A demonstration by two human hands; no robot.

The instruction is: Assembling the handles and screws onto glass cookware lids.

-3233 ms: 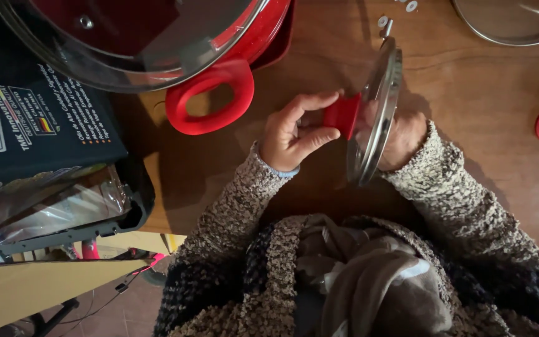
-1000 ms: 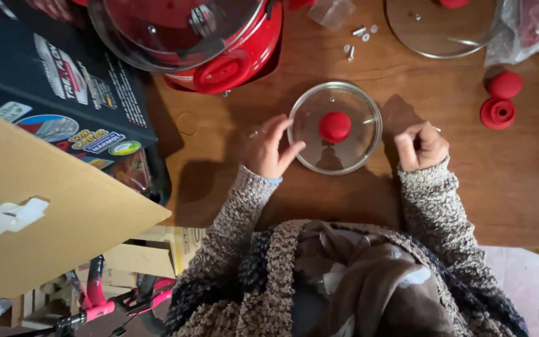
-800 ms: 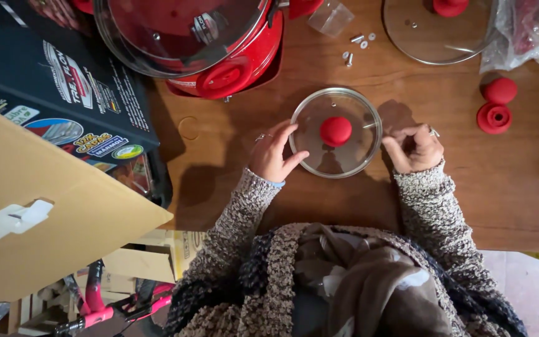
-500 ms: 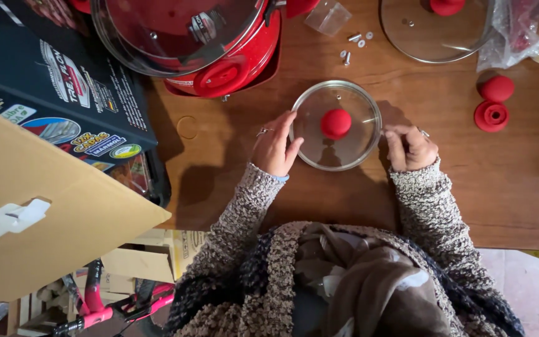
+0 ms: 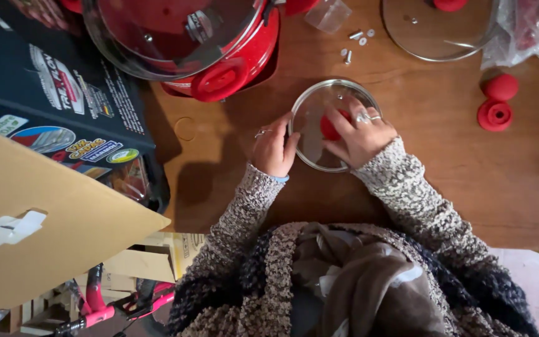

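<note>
A small glass lid [image 5: 315,122] with a metal rim lies flat on the wooden table [image 5: 444,168]. A red knob [image 5: 330,128] sits at its middle. My right hand [image 5: 362,134] reaches over the lid and its fingers close around the red knob. My left hand [image 5: 274,148] rests at the lid's left rim, fingers against the edge.
A red pot [image 5: 219,56] with a glass lid stands at the back left beside a dark printed box [image 5: 63,106]. Several small screws [image 5: 354,43], a second glass lid [image 5: 438,28] and two loose red knob parts [image 5: 497,103] lie farther back. A cardboard flap [image 5: 45,224] sits left.
The lid was held upright on edge earlier and now lies flat. My right hand has moved left from beside the lid onto the red knob. My left hand has closed in on the rim.
</note>
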